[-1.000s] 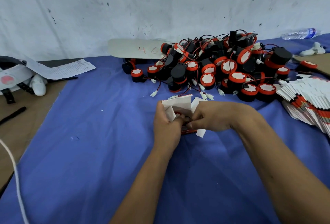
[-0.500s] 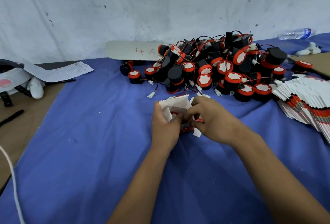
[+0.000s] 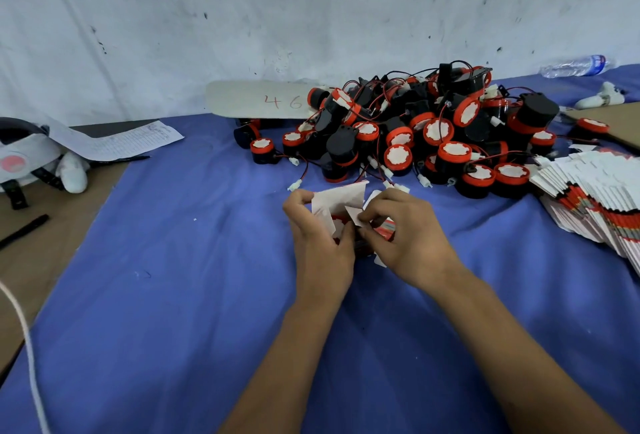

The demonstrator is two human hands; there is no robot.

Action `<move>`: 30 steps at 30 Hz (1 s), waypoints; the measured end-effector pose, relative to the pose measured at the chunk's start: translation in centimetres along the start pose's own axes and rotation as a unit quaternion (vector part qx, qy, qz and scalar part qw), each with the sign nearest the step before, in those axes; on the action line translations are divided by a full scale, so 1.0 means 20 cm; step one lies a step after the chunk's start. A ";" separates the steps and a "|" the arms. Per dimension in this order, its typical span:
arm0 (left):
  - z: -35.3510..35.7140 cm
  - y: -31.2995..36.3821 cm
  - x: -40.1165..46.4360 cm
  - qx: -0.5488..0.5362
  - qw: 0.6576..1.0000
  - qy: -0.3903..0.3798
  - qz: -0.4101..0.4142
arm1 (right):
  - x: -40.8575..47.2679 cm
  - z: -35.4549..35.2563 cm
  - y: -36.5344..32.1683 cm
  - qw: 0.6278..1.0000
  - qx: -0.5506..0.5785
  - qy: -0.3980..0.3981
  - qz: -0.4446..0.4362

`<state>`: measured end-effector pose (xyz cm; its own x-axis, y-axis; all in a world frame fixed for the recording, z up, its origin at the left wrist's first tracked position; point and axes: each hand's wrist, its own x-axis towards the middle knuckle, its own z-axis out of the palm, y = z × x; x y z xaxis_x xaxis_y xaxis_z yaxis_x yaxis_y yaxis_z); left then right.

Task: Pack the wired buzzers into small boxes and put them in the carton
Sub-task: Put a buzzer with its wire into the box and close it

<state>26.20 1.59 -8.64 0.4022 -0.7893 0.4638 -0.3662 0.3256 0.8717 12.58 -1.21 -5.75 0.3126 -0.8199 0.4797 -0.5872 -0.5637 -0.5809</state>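
A small white and red box with its flaps open is held over the blue cloth. My left hand grips its left side. A side flap is pinched by my right hand, which also wraps the box's right side. A red-capped buzzer shows inside the box mouth. Behind the hands lies a pile of black and red wired buzzers. A fanned stack of flat boxes lies at the right. No carton is in view.
A white board marked 46 lies against the wall. At the left are a printed sheet, a white strapped device and a black pen on brown board. A plastic bottle lies at the far right. A white cord runs down the left edge.
My right hand has shifted from the box's front to its top right and now pinches a side flap. The left hand keeps its grip on the box.
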 end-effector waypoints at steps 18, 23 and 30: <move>-0.10 -0.03 0.04 0.041 0.997 -0.058 -0.006 | 0.07 0.05 -0.01 0.994 -0.011 0.008 0.107; -0.11 -0.03 0.04 0.028 0.998 -0.040 -0.037 | 0.11 0.06 0.02 0.962 0.143 -0.020 0.230; -0.14 -0.04 0.07 0.032 0.995 -0.097 -0.006 | 0.08 0.13 0.05 0.938 0.289 -0.019 0.189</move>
<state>29.40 1.71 -8.20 0.2405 -0.8804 0.4086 -0.4168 0.2865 0.8627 14.35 -3.38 -7.25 0.1955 -0.9691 0.1501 -0.1619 -0.1829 -0.9697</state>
